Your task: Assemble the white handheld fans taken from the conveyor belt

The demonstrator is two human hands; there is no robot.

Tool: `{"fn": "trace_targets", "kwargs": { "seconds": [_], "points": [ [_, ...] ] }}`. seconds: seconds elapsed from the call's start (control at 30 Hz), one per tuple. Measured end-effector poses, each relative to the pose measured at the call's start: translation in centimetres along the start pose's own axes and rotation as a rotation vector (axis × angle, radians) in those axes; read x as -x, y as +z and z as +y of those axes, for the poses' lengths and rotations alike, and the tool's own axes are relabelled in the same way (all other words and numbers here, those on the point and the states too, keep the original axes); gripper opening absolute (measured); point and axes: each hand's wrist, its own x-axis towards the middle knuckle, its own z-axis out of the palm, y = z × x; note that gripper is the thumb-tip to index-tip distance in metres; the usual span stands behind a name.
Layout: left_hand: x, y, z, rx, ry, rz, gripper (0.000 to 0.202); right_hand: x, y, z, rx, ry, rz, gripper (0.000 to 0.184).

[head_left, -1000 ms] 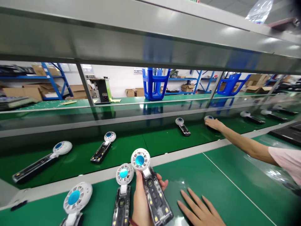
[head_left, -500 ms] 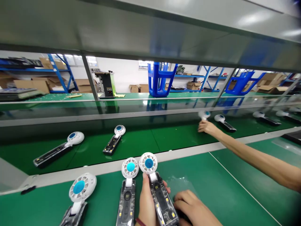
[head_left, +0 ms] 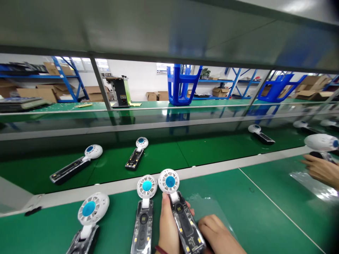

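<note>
My left hand (head_left: pixel 167 229) grips a hand-held fan (head_left: pixel 181 215) with a clear dark body and a white round head with a blue centre, held low over the green bench (head_left: pixel 251 218). My right hand (head_left: pixel 215 236) lies curled at the fan's lower right end, touching it, with a clear plastic sheet (head_left: pixel 203 206) lying under and beyond it. A second fan (head_left: pixel 144 215) lies just left of the held one, and a third fan (head_left: pixel 88 220) further left.
On the green conveyor belt (head_left: pixel 206 148) behind lie more fans (head_left: pixel 76 164), (head_left: pixel 137 151), (head_left: pixel 261 134). A co-worker's hand (head_left: pixel 320 169) at the right edge holds a white fan (head_left: pixel 320 143). Metal shelf posts (head_left: pixel 102 83) stand beyond; blue stools (head_left: pixel 182 84) and cartons sit farther back.
The co-worker's arm has pulled back from the belt to the right edge with a fan. Fans on the belt have drifted right. My right hand went from flat to curled at the held fan.
</note>
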Motion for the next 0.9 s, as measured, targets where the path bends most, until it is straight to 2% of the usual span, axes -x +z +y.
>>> {"fn": "trace_targets", "kwargs": {
  "seconds": [0.17,0.37,0.57,0.77,0.9],
  "points": [
    [0.1,0.3,0.2,-0.023,-0.016,0.063,0.05,-0.7,-0.6,-0.5,0.033,0.062,-0.102,0.041],
    [0.0,0.3,0.2,-0.064,-0.036,0.077,0.049,-0.7,-1.6,-1.4,0.044,0.074,-0.151,0.045],
    [-0.2,0.0,-0.1,-0.059,-0.009,0.04,0.05,-0.3,-1.2,-0.9,0.069,0.059,-0.131,0.044],
    [-0.6,-0.5,-0.6,-0.048,0.07,-0.003,0.044,0.0,-0.4,0.0,0.081,0.005,-0.052,0.04],
    [-0.7,-0.6,-0.7,-0.073,0.091,0.014,0.041,0.0,0.5,0.6,0.069,-0.02,-0.024,0.029]
  ]
}}
